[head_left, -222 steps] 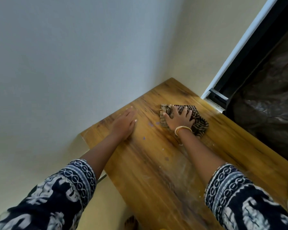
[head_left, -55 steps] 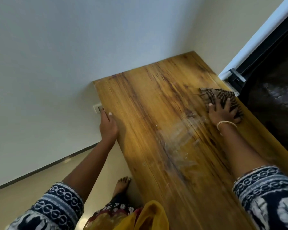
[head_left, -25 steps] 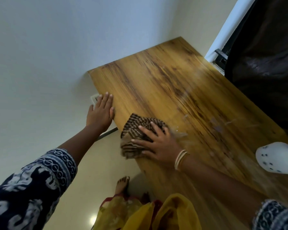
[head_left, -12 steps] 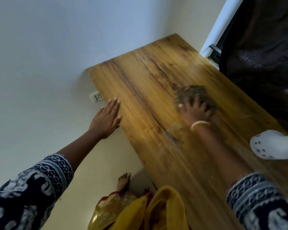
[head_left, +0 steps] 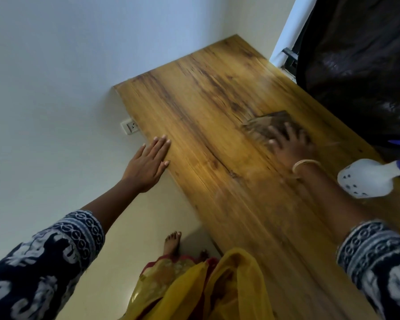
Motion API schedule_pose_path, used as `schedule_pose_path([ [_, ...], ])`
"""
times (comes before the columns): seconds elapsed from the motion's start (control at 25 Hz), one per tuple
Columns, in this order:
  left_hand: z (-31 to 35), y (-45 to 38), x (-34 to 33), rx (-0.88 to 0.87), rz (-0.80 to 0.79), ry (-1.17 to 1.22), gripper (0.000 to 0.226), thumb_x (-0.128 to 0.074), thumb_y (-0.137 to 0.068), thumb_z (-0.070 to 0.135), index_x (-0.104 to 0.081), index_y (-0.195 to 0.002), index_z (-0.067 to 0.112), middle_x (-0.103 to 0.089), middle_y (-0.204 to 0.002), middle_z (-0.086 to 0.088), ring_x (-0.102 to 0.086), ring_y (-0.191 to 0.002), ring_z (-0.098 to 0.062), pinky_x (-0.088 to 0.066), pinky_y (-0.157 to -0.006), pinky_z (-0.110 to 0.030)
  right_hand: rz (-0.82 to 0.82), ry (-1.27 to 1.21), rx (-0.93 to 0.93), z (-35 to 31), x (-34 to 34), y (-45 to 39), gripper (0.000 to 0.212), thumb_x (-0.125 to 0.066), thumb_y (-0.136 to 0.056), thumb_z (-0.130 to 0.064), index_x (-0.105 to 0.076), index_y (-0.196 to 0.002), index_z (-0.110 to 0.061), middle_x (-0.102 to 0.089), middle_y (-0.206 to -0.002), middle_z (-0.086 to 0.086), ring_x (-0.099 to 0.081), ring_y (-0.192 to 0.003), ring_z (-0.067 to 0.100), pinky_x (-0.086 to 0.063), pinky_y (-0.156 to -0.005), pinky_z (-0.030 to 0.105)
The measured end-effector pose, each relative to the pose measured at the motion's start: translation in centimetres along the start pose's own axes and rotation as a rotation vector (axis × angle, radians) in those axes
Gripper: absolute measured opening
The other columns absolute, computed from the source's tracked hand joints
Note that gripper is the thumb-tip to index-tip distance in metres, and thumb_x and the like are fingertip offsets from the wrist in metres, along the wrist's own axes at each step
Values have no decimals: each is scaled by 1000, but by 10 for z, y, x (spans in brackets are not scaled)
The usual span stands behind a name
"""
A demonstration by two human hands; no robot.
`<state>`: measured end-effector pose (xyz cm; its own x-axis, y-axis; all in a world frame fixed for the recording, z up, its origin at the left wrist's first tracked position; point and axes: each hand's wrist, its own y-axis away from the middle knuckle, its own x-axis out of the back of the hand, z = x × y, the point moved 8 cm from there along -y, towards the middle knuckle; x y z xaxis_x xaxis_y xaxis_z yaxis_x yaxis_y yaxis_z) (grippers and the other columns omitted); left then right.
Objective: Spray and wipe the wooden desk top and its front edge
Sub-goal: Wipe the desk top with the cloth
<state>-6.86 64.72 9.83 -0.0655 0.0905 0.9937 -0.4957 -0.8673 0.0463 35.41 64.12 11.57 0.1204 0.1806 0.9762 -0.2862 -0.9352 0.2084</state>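
Glossy grained wooden desk top (head_left: 194,116); blurred woven cloth (head_left: 267,125); smooth plastic spray bottle (head_left: 367,179).

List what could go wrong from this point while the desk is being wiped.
1. The spray bottle lies on the desk top close beside the right forearm; a backward stroke might knock it off.
2. The right hand presses the cloth with spread fingers, so it may bunch or slip.
3. The left hand braces at the front edge and could slide off.

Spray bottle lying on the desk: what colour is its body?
White spray bottle with small dark specks and a blue top; head view.
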Motion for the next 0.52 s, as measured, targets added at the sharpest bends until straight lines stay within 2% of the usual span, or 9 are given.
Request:
schedule_pose_path([
  [0.08, 1, 2, 2, 13, -3, 12, 63, -5, -100, 50, 1, -155, 20, 2, -163, -1, 0, -150, -20, -16, -120, -43, -80, -119, -253, 57, 3, -5, 52, -20, -99, -60, -9, -150, -56, 2, -166, -7, -3, -149, 40, -9, -115, 65],
  [0.12, 2, 2, 2, 17, -7, 9, 63, -5, -100, 50, 2, -155, 20, 2, -163, -1, 0, -150, -20, -17, -120, -44, -99, -142, -338, 64, 3, -2, 53, -20, -100, -59, -10, -151, -53, 3, -166, -5, -1, -149, 41, -7, -115, 67],
  [0.2, 1, 3, 1, 24, -8, 4, 63, -4, -100, 50, 2, -155, 20, 3, -163, 0, 0, -150, -19, -18, -120, -45, -91, -139, -383, 35, 3, 8, 53, -18, -101, -56, -14, -153, -45, 2, -165, 5, -2, -147, 45, -7, -112, 70],
  [0.28, 1, 3, 1, 27, -7, 2, 63, -3, -99, 51, 3, -155, 21, 4, -162, 1, 0, -150, -19, -18, -120, -46, -58, -81, -211, -29, 1, 28, 52, -19, -101, -53, -21, -152, -40, -2, -165, 12, -7, -145, 48, -10, -110, 72],
  [0.4, 0, 2, 0, 22, -7, 9, 63, -3, -99, 51, 3, -155, 22, 4, -162, 2, 0, -150, -19, -17, -120, -47, -84, 74, 253, -138, -38, 109, 52, -19, -101, -55, -15, -152, -47, -4, -165, 13, -9, -146, 49, -13, -110, 72],
  [0.52, 0, 1, -1, 12, 0, 31, 64, -3, -99, 52, 2, -155, 22, 2, -163, 0, -1, -150, -19, -16, -120, -48, -120, 88, 617, -171, -60, 183, 51, -16, -99, -60, -22, -149, -53, -23, -163, 7, -26, -143, 49, -30, -102, 73],
])
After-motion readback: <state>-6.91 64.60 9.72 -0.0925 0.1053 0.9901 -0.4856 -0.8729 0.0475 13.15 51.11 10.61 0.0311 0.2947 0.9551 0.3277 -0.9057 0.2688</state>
